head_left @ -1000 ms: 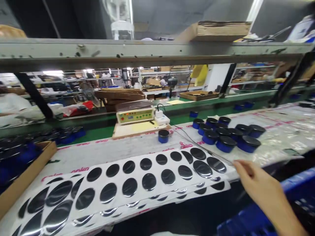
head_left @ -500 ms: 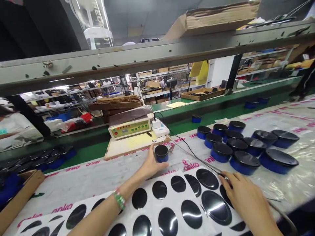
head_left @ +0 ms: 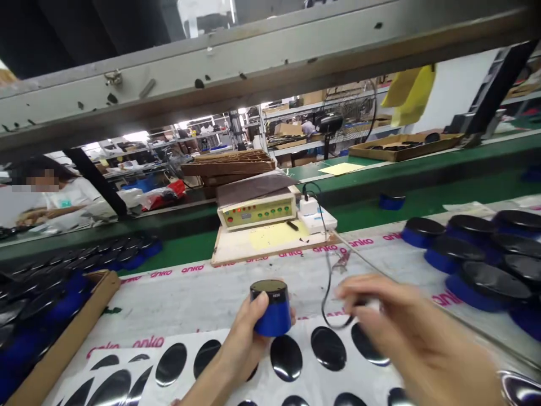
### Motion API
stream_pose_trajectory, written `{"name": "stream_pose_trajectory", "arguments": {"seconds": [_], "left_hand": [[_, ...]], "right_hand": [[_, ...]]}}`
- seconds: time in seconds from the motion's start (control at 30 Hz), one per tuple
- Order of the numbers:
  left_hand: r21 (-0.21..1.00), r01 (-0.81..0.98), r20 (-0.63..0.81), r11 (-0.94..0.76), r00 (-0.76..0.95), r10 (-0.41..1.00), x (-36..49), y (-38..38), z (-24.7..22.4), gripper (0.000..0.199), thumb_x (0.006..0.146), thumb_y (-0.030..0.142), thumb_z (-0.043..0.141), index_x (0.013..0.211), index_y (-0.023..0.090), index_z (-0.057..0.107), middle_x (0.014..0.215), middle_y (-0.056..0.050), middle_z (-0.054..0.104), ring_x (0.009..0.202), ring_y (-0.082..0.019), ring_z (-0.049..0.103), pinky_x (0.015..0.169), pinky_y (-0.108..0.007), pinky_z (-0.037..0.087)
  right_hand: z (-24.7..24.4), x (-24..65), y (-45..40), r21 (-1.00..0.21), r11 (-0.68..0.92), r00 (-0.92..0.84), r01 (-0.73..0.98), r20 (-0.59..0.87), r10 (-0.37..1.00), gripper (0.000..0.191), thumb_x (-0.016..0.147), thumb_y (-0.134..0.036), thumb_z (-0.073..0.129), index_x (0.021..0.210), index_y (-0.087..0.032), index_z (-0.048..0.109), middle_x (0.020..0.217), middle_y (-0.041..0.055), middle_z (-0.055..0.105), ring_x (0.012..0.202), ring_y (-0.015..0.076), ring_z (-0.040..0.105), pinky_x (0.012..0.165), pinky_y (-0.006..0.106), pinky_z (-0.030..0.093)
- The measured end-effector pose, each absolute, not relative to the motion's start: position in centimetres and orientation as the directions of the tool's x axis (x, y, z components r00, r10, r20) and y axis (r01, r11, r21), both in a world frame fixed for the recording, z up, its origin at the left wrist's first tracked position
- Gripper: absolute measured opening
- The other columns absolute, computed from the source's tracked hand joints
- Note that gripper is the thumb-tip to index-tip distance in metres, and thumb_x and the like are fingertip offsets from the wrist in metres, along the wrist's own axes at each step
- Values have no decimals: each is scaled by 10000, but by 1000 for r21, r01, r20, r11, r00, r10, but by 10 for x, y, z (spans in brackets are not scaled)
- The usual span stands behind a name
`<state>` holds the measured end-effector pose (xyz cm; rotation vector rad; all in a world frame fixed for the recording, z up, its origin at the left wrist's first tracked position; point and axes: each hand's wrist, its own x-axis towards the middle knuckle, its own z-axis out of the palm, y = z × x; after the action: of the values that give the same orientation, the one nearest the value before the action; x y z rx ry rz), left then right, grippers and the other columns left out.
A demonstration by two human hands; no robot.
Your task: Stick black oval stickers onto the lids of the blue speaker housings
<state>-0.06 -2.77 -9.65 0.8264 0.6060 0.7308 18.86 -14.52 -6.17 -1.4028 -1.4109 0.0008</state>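
Note:
My left hand (head_left: 243,338) is wrapped round a small round unit (head_left: 273,317), blue on its side with a shiny black top. It is held a little tilted above the bench, with my thumb on the rim near small white lettering. To its right, my right hand (head_left: 409,327) is blurred, its fingers pinched on the end of a thin black cable (head_left: 326,282). The cable's tip is hidden by the fingers and the blur. Below both hands lies a white sheet (head_left: 310,378) of glossy black round stickers.
Several similar blue units (head_left: 486,285) stand at the right. More fill a cardboard box (head_left: 84,332) at the left. A control box (head_left: 257,213) and white power socket (head_left: 316,219) sit behind. A green belt (head_left: 186,242) runs beyond, a beam (head_left: 253,73) overhead. A person (head_left: 76,189) sits far left.
My left hand has picked up the unit from the bench and brought it nearer. My right hand has lifted the cable end toward it. The view has shifted left.

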Motion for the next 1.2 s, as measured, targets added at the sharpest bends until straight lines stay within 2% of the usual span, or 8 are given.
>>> {"name": "stream_pose_trajectory", "arguments": {"seconds": [0.07,0.13,0.3,0.4,0.57,0.73,0.9,1.2], "left_hand": [[794,-367,-182,485,616,766,-2,-29,-100,503,710,483,738,1092,179,618,967,-79,660,862,-232,633,832,-375,471],[790,-364,-192,492,617,764,-2,-30,-103,516,706,503,736,1098,189,616,978,-76,656,892,-233,624,826,-358,464],[857,-286,-198,429,585,786,-4,-33,-105,638,725,642,639,1204,228,557,1019,-66,631,982,-231,570,874,-331,414],[937,-202,-128,283,558,820,-6,-33,-107,673,747,674,582,1239,220,521,1060,-77,614,1030,-254,536,890,-339,394],[994,-104,15,40,487,873,-3,-34,-106,719,718,687,601,1239,207,476,988,-46,625,940,-212,567,863,-288,393],[999,-52,32,-11,435,900,0,-40,-108,772,701,725,580,1255,205,439,981,-34,633,904,-200,592,854,-282,400],[997,14,60,-73,425,903,-4,-39,-113,745,732,683,586,1285,213,425,1147,-64,573,1077,-245,534,924,-309,384],[875,161,330,-456,490,807,-9,-31,-123,624,797,533,622,1305,311,336,1279,-50,424,1188,-233,454,1014,-370,368]], "right_hand": [[-69,160,-124,-665,411,100,623,589,802,253,951,-246,411,1169,-288,532,901,10,578,785,118,617,677,176,525],[-81,146,-113,-690,431,18,582,540,841,280,956,-195,405,1194,-276,528,860,9,544,748,106,601,665,169,516],[-96,151,-111,-694,418,52,586,547,835,200,945,-187,460,1091,-275,565,797,-11,530,666,100,568,601,177,485],[-97,153,-112,-700,383,62,603,519,852,200,950,-189,451,1089,-276,567,787,-14,533,652,96,566,593,180,476],[-99,154,-112,-696,381,57,608,517,854,231,945,-172,454,1117,-265,576,784,-5,539,655,100,570,600,180,479],[-104,157,-112,-721,395,56,569,513,856,245,948,-171,451,1133,-274,574,762,-15,516,620,84,553,571,162,471],[-106,156,-109,-684,402,33,609,529,848,247,948,-167,454,1148,-276,552,788,-17,514,655,75,560,598,150,466],[-120,155,-109,-560,361,-5,745,538,843,204,963,-158,393,1118,-212,512,817,15,508,687,106,567,601,205,460]]}}
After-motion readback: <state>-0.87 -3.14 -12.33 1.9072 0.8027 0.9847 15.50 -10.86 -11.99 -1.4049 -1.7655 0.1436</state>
